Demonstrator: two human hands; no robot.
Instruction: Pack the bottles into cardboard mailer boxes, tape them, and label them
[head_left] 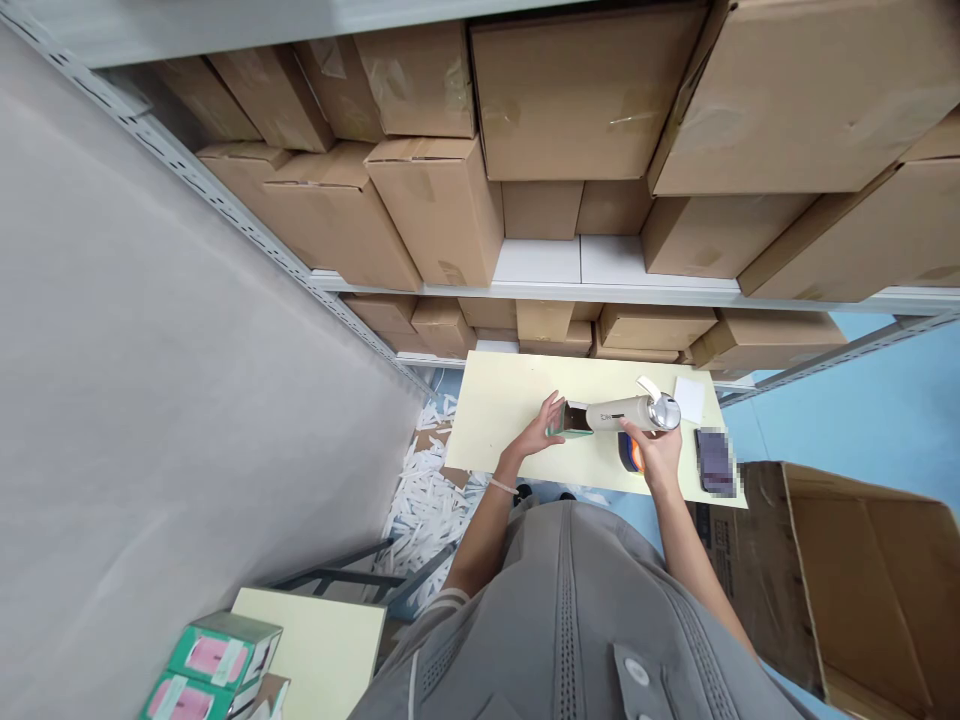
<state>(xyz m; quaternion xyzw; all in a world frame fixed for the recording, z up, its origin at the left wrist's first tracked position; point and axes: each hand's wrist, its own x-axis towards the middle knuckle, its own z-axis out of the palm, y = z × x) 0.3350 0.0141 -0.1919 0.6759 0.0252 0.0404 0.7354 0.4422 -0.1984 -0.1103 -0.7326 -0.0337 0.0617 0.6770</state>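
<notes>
My right hand (658, 455) grips a pale cream insulated bottle (619, 413) near its silver lid (664, 411), which has a light carrying loop. The bottle lies sideways, its base at the open end of a small green-edged box (576, 418) with a dark inside. Whether the base has entered the box, I cannot tell. My left hand (543, 428) is curved around the far left end of that box, thumb and fingers on opposite sides. Beneath my right hand, a blue and orange round item (631, 453), partly covered, rests on the pale yellow table (495, 420).
A phone-like dark object (716, 462) and a white paper (688, 399) lie at the table's right. Shelves of cardboard boxes (435, 205) stand beyond. A large open carton (870, 580) is at right, paper shreds (427, 500) cover the floor at left, and green-pink boxes (217, 655) sit lower left.
</notes>
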